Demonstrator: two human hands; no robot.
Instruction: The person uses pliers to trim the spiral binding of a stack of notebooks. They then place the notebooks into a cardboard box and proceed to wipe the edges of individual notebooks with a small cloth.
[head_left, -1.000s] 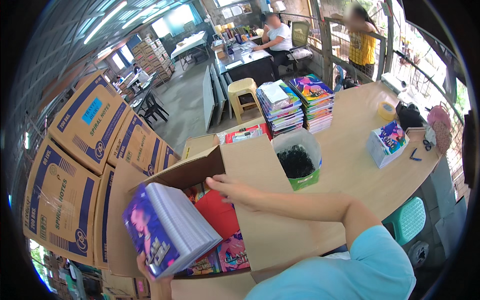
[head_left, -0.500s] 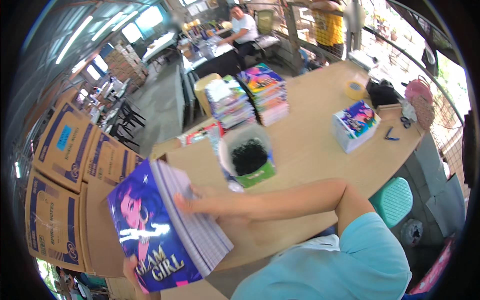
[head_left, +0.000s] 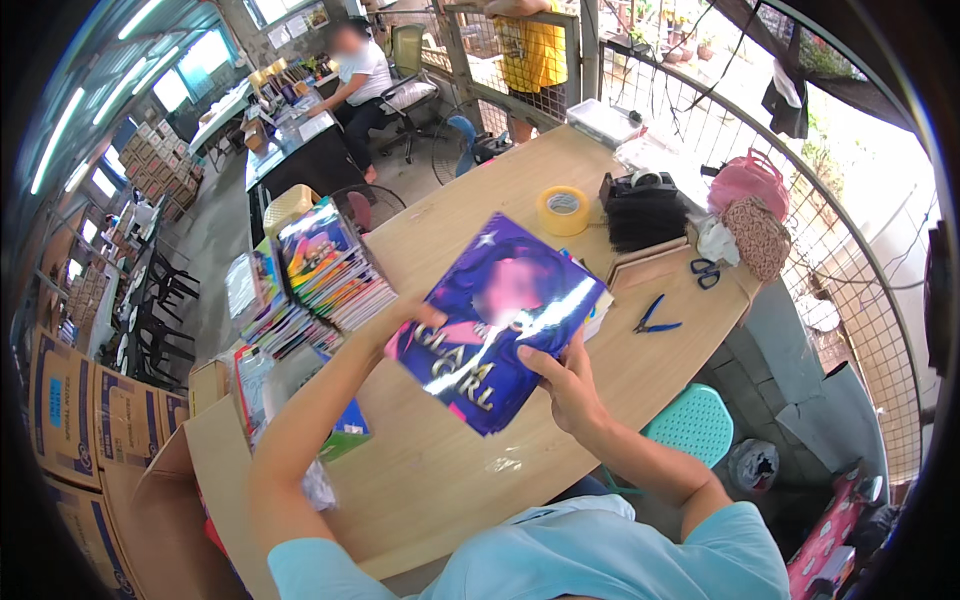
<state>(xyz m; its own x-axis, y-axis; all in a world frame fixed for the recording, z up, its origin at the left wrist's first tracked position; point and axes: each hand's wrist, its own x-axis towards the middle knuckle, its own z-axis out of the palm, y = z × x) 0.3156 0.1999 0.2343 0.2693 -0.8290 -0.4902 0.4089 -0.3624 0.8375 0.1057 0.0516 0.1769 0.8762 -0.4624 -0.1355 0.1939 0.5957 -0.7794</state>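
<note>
Both my hands hold a stack of notebooks (head_left: pixel 490 335) above the table, its glossy purple top cover with a drawn figure facing up at a tilt. At the stack's left edge is my left hand (head_left: pixel 408 322), closed on it with the thumb over the cover. My right hand (head_left: pixel 568 385) grips the lower right edge, its thumb pressed on the cover. How thick the stack is cannot be seen from here. Behind its right edge, a bit of a white box (head_left: pixel 597 318) shows. My left forearm partly covers a green and white container (head_left: pixel 347 430).
Piles of colourful notebooks (head_left: pixel 335 265) stand at the table's left. Toward the right lie yellow tape (head_left: pixel 563 210), a black tape dispenser (head_left: pixel 645 205), scissors (head_left: pixel 706 272) and blue-handled pliers (head_left: pixel 655 318). Cartons (head_left: pixel 65 400) are stacked left; a teal stool (head_left: pixel 692 425) stands right. People are beyond.
The purple notebook stack has moved from beside the cartons on the left to over the table's middle. It has tipped so its cover faces up. My view has swung right.
</note>
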